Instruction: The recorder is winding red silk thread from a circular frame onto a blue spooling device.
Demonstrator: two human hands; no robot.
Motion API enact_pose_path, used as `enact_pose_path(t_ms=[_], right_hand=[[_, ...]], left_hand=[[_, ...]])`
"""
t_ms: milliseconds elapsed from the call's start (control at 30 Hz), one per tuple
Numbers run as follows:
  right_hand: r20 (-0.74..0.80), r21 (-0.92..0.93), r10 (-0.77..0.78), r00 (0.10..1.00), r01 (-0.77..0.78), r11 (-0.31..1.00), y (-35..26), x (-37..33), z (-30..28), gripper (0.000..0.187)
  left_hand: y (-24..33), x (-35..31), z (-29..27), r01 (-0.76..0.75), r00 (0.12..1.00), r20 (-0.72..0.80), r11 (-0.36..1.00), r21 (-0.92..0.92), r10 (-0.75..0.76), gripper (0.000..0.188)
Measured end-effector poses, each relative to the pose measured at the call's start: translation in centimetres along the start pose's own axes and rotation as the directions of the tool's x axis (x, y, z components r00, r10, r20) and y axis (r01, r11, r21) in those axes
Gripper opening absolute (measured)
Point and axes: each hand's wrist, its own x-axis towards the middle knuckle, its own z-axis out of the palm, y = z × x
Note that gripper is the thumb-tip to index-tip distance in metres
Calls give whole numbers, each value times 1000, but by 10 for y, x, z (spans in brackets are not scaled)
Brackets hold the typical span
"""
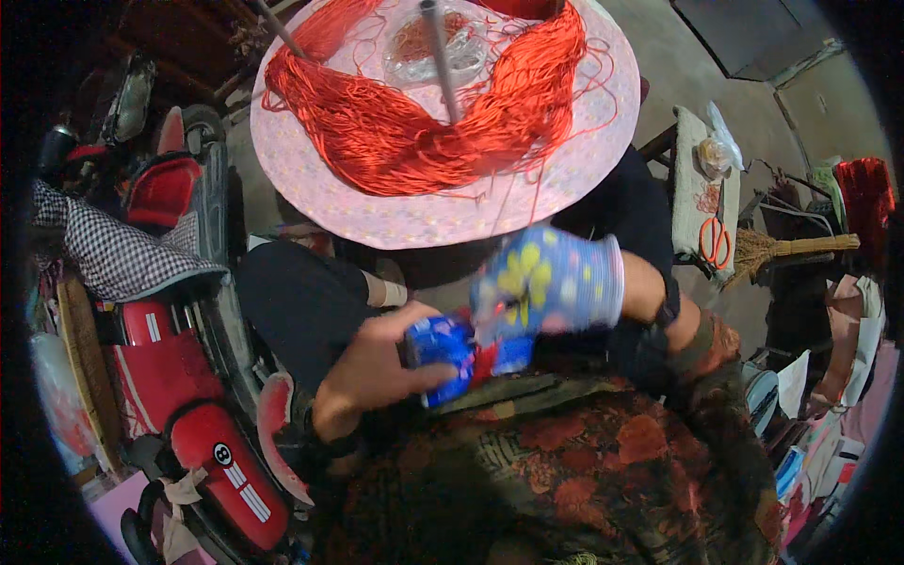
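My bare left hand (377, 363) grips the left end of a shiny blue bundle (443, 353) in front of my lap. Its exact kind is hard to make out. A red band of cord (484, 362) goes round the bundle's middle. My right hand (541, 287), in a blue flowered glove, is closed at the bundle's right part, with bits of red cord at its fingers; motion blurs it slightly. Beyond my hands, a big hank of red cord (405, 141) is draped round metal rods on a round pink table (330, 207). Loose strands hang from it toward my glove.
A clear plastic bag (438, 47) lies inside the hank near an upright rod (439, 61). To the right stands a narrow bench (692, 179) with orange-handled scissors (716, 240), beside a straw broom (791, 247). A red scooter (226, 461) crowds the left side.
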Motion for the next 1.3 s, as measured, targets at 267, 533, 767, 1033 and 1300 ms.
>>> enact_pose_path(t_ms=[267,533,767,1033,1300], right_hand=[[-256,141,476,841,-455,879,48,-43,25,17],[-53,-70,-22,998,18,997,5,-4,-2,19],[-5,401,452,892,-412,818,35,-29,23,19],[-65,-52,-28,997,24,998,2,-2,4,19],[60,284,511,857,-506,815,22,-28,31,17]], left_hand=[[-4,-10,-4,-452,876,-482,320,-833,-18,59],[-9,1,0,50,991,-105,967,-250,-79,59],[-43,-28,8,-416,827,-535,829,-375,173,74],[-11,5,3,-12,985,-174,991,-131,-11,52],[-2,-13,20,-497,706,-708,704,-508,-13,61]])
